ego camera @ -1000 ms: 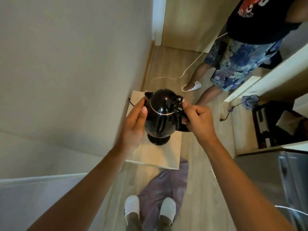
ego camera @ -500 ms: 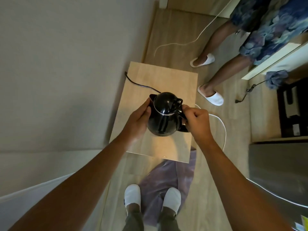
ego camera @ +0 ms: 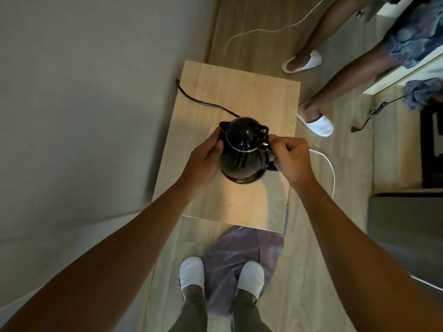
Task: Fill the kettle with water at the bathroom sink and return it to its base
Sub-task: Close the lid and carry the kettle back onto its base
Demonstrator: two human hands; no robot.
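Nearest the camera, the person's 2 white slippers [ego camera: 191,274] stand on the wood floor [ego camera: 309,271], the right one partly on a crumpled purple towel [ego camera: 242,252] that runs under the near edge of the table. Both bare forearms reach forward and slightly inward from the lower corners, meeting over the small light-wood table [ego camera: 259,97].

The left hand [ego camera: 203,161] is cupped against the left side of the black kettle [ego camera: 242,159], fingers curled around the body with the thumb up near the spout, pressing on it rather than closing fully. The right hand [ego camera: 291,161] is closed around the kettle's handle on the right side, fingers folded into a fist with the thumb near the lid hinge. The kettle stands upright over the middle of the table, lid shut. Its bottom meets a dark round rim that may be the base; whether it is fully seated cannot be told.

A black cord [ego camera: 203,103] leaves from behind the kettle and runs to the table's far left edge by the grey wall [ego camera: 84,92], which the table's left side sits against. Bare tabletop lies in front of and beyond the kettle. A white cable [ego camera: 329,164] loops on the floor just off the right edge, with open floor beside it up to a cabinet [ego camera: 395,140].

Farther off, another person's legs in white slippers [ego camera: 316,123] stand near the table's far right corner.
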